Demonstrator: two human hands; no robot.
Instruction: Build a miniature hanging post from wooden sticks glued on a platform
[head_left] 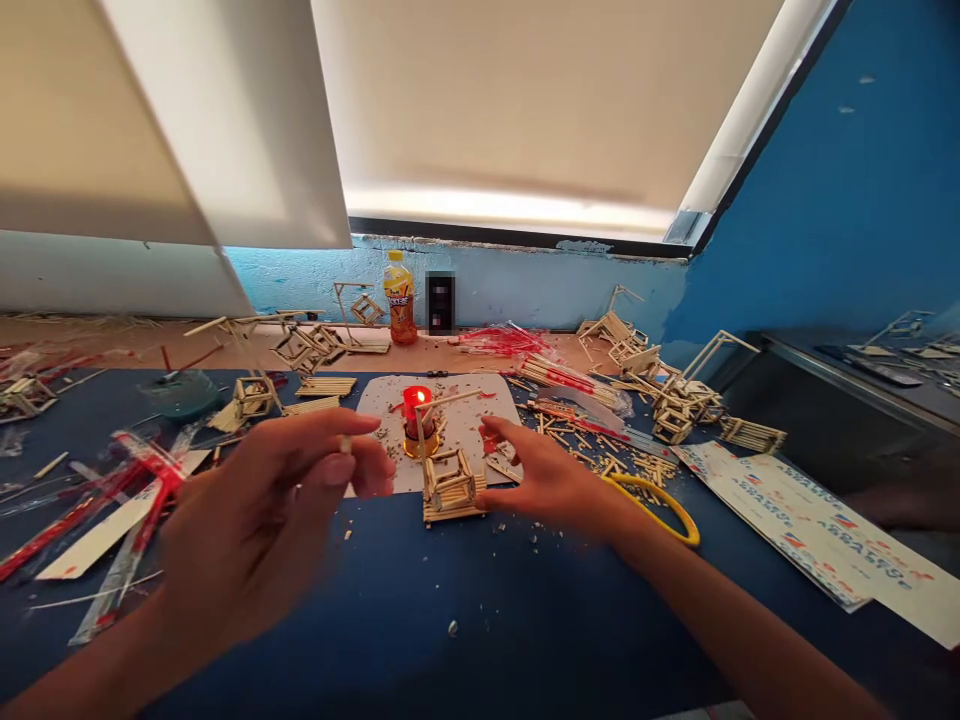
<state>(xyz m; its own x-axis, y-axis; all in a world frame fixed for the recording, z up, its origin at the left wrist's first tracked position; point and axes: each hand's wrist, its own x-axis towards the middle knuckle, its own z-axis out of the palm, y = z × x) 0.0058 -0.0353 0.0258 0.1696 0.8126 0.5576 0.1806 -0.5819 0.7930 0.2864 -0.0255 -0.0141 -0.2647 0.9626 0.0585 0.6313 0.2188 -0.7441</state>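
My left hand (262,520) is raised over the blue table (465,620), its thumb and fingers pinched on a short wooden stick piece (346,443). My right hand (544,480) rests beside a small stick model (452,485) on a flat base, its fingers touching the model's right side. Just behind the model a lit red candle (417,408) stands in a gold holder on a pale mat (472,425) strewn with stick scraps.
Yellow-handled scissors (660,500) lie behind my right wrist. Several finished stick models (675,400) and loose sticks crowd the right; more models (300,350), red-striped wrappers (135,500) and an orange drink bottle (400,298) sit left and back. Printed sheets (810,530) lie at right.
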